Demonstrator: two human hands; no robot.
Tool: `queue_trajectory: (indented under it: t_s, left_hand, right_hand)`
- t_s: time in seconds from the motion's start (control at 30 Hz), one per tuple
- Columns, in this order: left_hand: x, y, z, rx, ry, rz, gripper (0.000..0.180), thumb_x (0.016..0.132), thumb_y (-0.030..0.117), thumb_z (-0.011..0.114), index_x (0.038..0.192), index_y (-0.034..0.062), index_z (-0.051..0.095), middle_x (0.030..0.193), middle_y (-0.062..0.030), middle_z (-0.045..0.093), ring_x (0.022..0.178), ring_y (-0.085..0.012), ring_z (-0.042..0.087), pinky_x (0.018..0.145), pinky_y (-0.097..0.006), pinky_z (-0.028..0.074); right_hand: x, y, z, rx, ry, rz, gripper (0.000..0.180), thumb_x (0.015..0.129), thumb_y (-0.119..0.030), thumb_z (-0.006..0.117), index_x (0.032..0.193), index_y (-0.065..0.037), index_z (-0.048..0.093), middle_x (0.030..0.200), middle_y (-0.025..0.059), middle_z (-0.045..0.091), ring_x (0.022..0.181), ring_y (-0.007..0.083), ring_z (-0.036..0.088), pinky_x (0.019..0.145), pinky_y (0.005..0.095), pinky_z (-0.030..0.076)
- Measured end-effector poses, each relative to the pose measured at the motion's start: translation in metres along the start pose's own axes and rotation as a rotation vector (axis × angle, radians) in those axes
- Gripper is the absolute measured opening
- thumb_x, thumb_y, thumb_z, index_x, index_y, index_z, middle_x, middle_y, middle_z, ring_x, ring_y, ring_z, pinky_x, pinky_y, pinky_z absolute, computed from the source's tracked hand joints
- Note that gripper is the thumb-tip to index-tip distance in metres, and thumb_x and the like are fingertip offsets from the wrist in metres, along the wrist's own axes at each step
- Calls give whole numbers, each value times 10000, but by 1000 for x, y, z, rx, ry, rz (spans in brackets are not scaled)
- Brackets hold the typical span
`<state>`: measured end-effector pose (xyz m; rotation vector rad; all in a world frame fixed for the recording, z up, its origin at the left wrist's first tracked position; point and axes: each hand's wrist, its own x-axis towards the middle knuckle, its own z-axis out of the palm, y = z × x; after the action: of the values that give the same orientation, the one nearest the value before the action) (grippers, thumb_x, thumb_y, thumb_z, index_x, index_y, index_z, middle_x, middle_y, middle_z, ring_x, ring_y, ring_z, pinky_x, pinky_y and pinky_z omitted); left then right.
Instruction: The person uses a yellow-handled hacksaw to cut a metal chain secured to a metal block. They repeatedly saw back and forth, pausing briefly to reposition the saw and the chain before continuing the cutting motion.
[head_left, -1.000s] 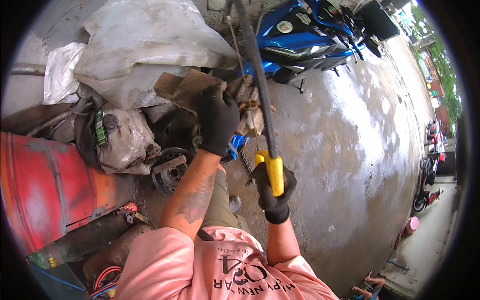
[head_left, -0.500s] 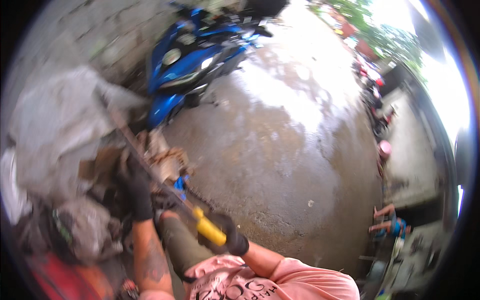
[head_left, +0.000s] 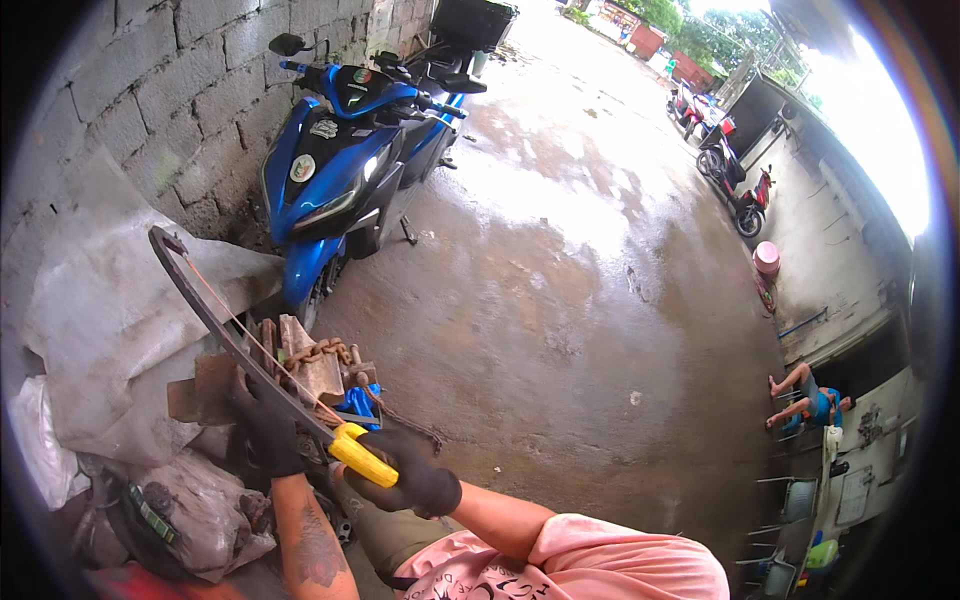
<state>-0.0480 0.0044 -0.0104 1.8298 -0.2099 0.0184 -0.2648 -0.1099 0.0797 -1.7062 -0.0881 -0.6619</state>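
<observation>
My right hand, in a dark glove, is wrapped around the yellow handle of a hacksaw. Its curved dark frame points up and left, with a thin reddish blade stretched along its right side. Behind the lower frame, my gloved left hand is closed beside a brown block; what its fingers hold is hidden. To the right of this hand are an angular rusty piece and a rusty chain. Something blue lies just below the chain.
A blue motor scooter stands ahead by the block wall. Grey sheeting and plastic bags lie at my left. Wet concrete stretches to the right, where another person sits by the far wall near a parked motorcycle.
The hacksaw and my right hand have shifted left, and the saw's frame now shows clearly instead of blurred. My left hand appears lower beside the rusty pieces. The whole view has shifted slightly.
</observation>
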Motion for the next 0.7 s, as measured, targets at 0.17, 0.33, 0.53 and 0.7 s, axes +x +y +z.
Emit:
queue_trajectory:
  t_s: [0.17, 0.33, 0.53, 0.7]
  left_hand:
    - [-3, 6, 8, -113, -33, -121, 471, 1095, 188, 353, 1468, -87, 437, 1491, -216, 515, 1322, -298, 571, 1069, -374, 492]
    - [-4, -1, 9, -169, 35, -111, 437, 1066, 182, 464, 1406, -88, 515, 1344, -299, 597, 1207, -411, 618, 1034, -434, 487]
    - [-4, 7, 10, 139, 45, 188, 374, 1045, 129, 496, 1358, -58, 583, 1299, -276, 639, 1205, -397, 629, 1045, -449, 488]
    - [-11, 15, 12, 361, 142, 349, 314, 1010, 103, 544, 1278, -27, 646, 1243, -251, 671, 1178, -396, 638, 1077, -464, 465]
  right_hand:
    - [18, 6, -3, -5, -67, -27, 315, 835, -123, 780, 1123, -38, 686, 952, 161, 696, 807, 360, 676, 740, 417, 532]
    - [11, 12, 0, -24, -5, -124, 267, 871, -134, 716, 1097, 2, 671, 982, 169, 694, 813, 343, 673, 744, 388, 527]
    - [10, 21, 2, -24, 73, -80, 231, 830, -105, 751, 1040, -23, 702, 874, 115, 692, 785, 293, 687, 740, 380, 542]
    - [14, 58, -22, -458, -67, -210, 126, 839, -72, 681, 945, -5, 688, 850, 112, 694, 724, 237, 665, 741, 365, 563]
